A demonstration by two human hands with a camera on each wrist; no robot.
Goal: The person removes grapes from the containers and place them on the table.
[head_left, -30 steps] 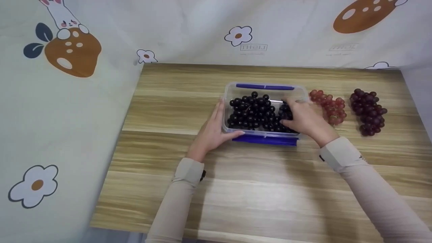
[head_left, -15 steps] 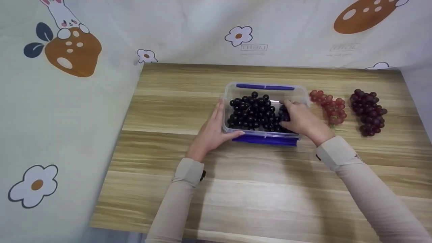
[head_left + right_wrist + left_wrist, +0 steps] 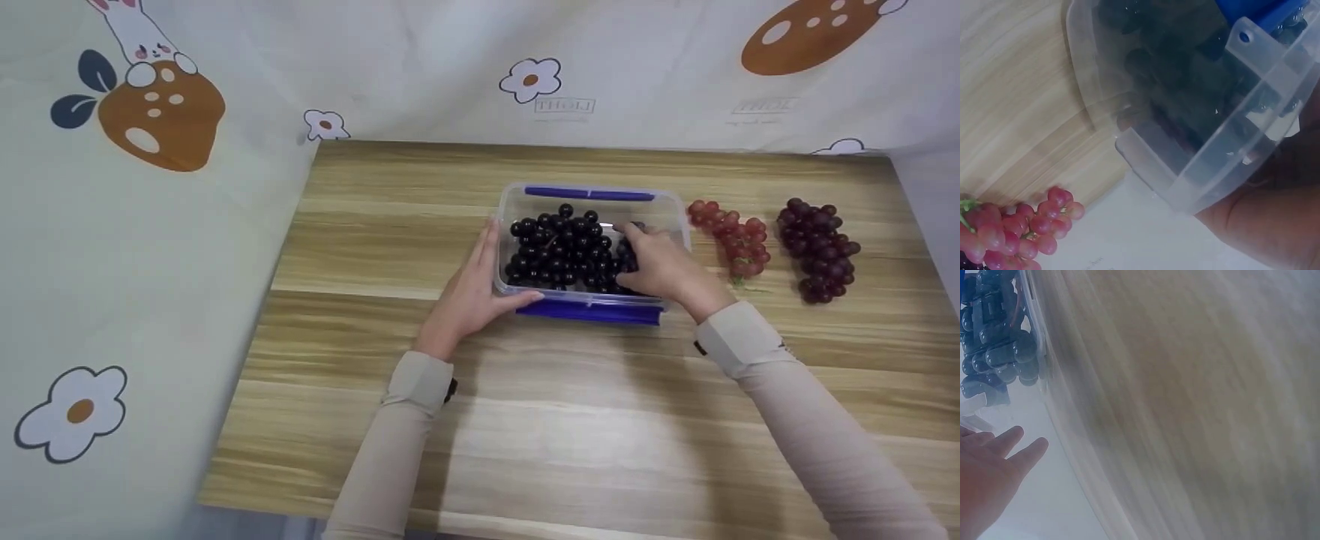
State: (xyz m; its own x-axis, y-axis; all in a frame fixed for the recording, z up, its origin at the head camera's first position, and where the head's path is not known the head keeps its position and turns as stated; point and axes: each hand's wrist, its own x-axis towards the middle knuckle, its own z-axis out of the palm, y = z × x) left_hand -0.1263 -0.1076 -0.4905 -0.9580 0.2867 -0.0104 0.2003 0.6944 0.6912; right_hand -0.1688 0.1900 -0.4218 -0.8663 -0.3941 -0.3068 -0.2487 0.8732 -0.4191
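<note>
A clear plastic food container (image 3: pixel 670 204) with blue latch flaps stands on the table, with bunches of black grapes (image 3: pixel 559 251) inside. Straight fingers of my left hand (image 3: pixel 471 296) lie along its left wall, and the thumb rests on the front rim. Reaching over the right side, my right hand (image 3: pixel 660 266) has thumb and fingers around dark grapes (image 3: pixel 627 253) at that end; its fingertips are partly hidden. The right wrist view shows the container's clear wall (image 3: pixel 1145 157) close up, with the hand (image 3: pixel 1275 225) beyond its rim.
Just right of the container lies a bunch of red grapes (image 3: pixel 739 236). Farther right is a bunch of dark purple grapes (image 3: pixel 819 251). A printed cloth (image 3: pixel 420 67) hangs behind the wooden table (image 3: pixel 360 322).
My right hand has shifted slightly left inside the container, with the dark grapes between its fingers moving a little that way. The left hand and the container have stayed put.
</note>
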